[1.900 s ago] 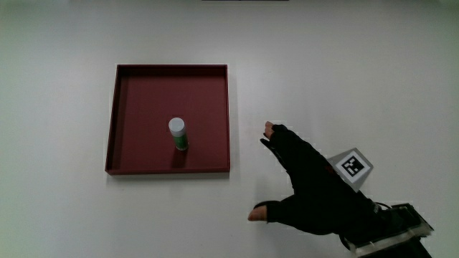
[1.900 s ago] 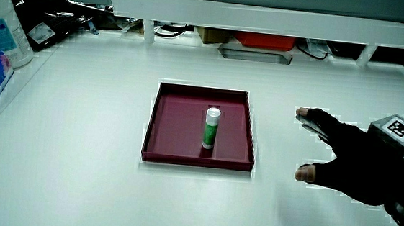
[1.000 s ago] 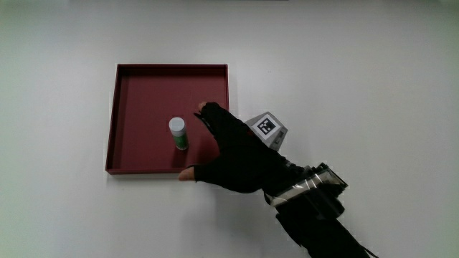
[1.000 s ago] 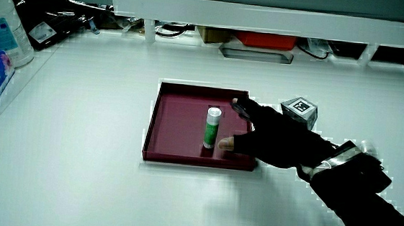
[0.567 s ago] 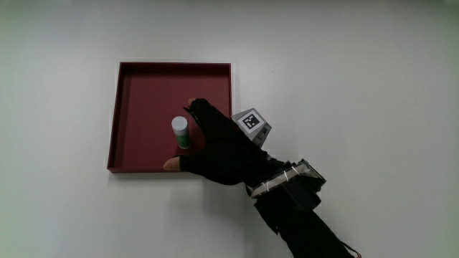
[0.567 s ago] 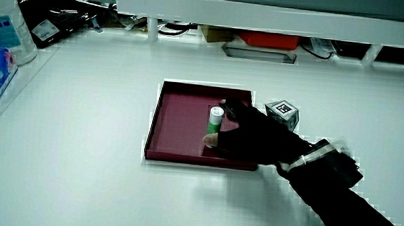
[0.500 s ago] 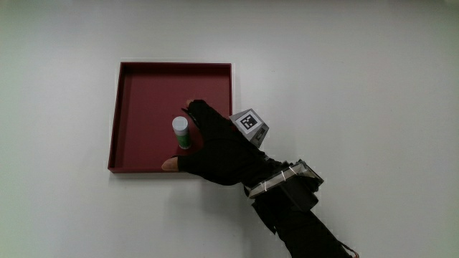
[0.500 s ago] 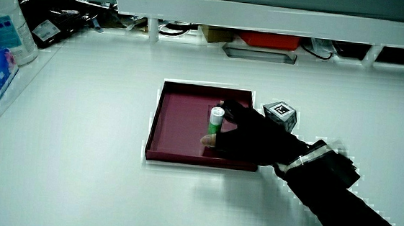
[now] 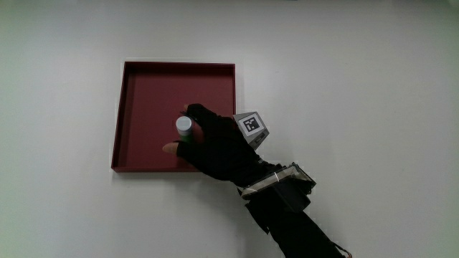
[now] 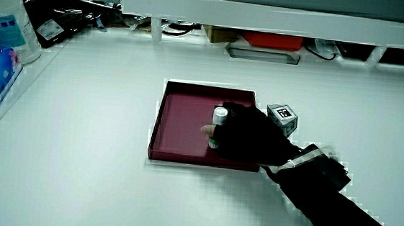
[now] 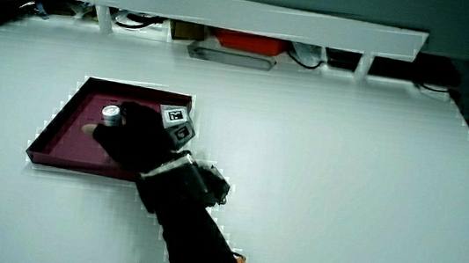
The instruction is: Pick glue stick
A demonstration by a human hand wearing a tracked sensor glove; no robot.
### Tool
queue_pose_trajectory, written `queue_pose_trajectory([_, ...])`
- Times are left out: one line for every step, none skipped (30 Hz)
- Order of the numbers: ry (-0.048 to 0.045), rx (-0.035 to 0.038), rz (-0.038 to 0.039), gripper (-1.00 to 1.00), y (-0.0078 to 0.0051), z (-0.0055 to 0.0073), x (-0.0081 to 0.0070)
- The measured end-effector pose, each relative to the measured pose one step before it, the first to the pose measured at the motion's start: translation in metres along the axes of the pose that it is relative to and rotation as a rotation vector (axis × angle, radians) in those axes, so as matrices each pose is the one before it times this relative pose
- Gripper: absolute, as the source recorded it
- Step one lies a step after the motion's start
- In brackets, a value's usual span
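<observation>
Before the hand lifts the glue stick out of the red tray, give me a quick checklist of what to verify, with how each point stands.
1. Hand at the glue stick: ok, fingers wrap its body.
2. Grip closed on the stick: ok, only its white cap shows above the glove.
3. Stick upright: ok, cap points up in both side views.
4. Stick off the tray floor: cannot tell, the glove hides its base.
5. Nothing else in the tray to knock: ok, the visible floor is bare.
6. Forearm clear of the tray rim: cannot tell.
</observation>
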Motion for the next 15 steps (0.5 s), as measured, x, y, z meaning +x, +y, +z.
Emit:
queue_pose_trajectory([0.00177, 0.02112, 0.00564, 0.36, -0.00033, 0.0006, 0.00163])
queue_pose_trajectory([0.00274, 0.00976, -0.00261, 0.39, 0.00002, 0.00046, 0.00183])
queue_pose_trajectory([0.00717, 0.01175, -0.00018, 0.43, -0.00013, 0.00021, -0.00013])
queue_pose_trajectory([-0.00584, 0.01075, -0.00227, 0.46, -0.00075, 0.00007, -0.00019])
queue_pose_trajectory([0.01629, 0.00688, 0.02516, 0.5, 0.00026, -0.00045, 0.00089])
queue_pose_trajectory([0.00845, 0.0051, -0.01301, 0.54, -0.0009, -0.00052, -0.00051])
queue_pose_trajectory([-0.00583, 0.00815, 0.00199, 0.57, 0.00022, -0.00003, 0.00139])
queue_pose_trajectory([0.00927, 0.00508, 0.01339, 0.61, 0.00049, -0.00014, 0.00168])
queue_pose_trajectory([0.0092, 0.01079, -0.00648, 0.64, -0.00083, 0.00001, -0.00004])
queue_pose_trajectory([0.01, 0.00675, -0.0078, 0.68, -0.00149, -0.00016, -0.00121])
queue_pose_trajectory([-0.0028, 0.00623, 0.00251, 0.71, -0.00021, 0.00037, 0.0011])
queue_pose_trajectory([0.00768, 0.00027, 0.01024, 0.75, 0.00054, 0.00009, 0.00127])
queue_pose_trajectory([-0.00645, 0.00576, 0.009, 0.79, 0.00022, 0.00016, 0.00142])
queue_pose_trajectory([0.00248, -0.00373, -0.0107, 0.82, -0.00079, -0.00045, -0.00118])
queue_pose_trajectory([-0.01066, 0.00132, -0.00143, 0.86, 0.00016, 0.00017, 0.00086])
